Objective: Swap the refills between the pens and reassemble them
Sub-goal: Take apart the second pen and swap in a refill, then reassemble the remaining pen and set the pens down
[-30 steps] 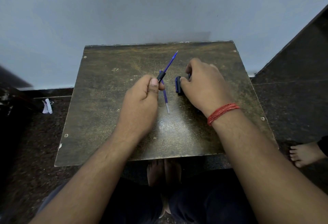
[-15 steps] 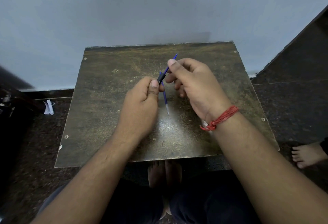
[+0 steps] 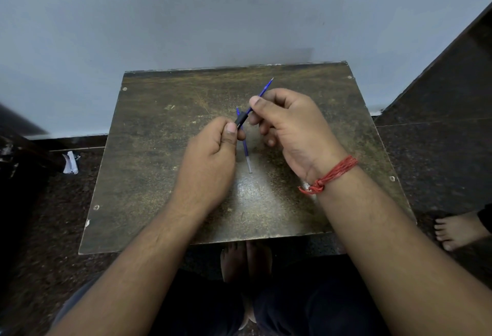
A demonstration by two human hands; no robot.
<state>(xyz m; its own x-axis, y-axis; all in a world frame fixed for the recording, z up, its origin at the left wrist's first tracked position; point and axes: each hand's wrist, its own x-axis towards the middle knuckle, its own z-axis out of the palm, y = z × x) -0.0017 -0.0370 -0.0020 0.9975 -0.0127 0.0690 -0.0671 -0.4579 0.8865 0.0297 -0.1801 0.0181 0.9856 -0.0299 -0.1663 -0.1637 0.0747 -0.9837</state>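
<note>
1. The left hand (image 3: 210,160) was curled into a loose fist over the middle of the table (image 3: 165,165), gripping a black pen barrel (image 3: 240,122). Only the short front end of the barrel poked out past the thumb and forefinger; the rest was buried in the fist, so I couldn't tell how long it was.

2. A blue refill (image 3: 262,93) stuck out of that barrel's open end, angled up and to the right, with its fine tip pointing toward the far right corner of the table.

3. The right hand (image 3: 290,122) had that refill pinched between thumb and forefinger just past the barrel's mouth. The thumb pad sat on top of the refill, and the tip end ran out beyond the fingers. The other three fingers were curled loosely underneath and didn't seem to be holding anything.

4. The two hands were really close, thumb tips almost meeting, with just the bit of black barrel and a sliver of blue between them.

5. A second refill (image 3: 246,153) lay flat on the table right under the hands, running roughly front to back. Its clear end pointed toward the person, and its far end peeked out behind the barrel. Neither hand was touching it as far as I could see.

6. There was a red thread band (image 3: 331,174) tied round the right wrist.

7. A scrap of white paper (image 3: 70,162) lay on the dark floor to the left of the table.
</note>
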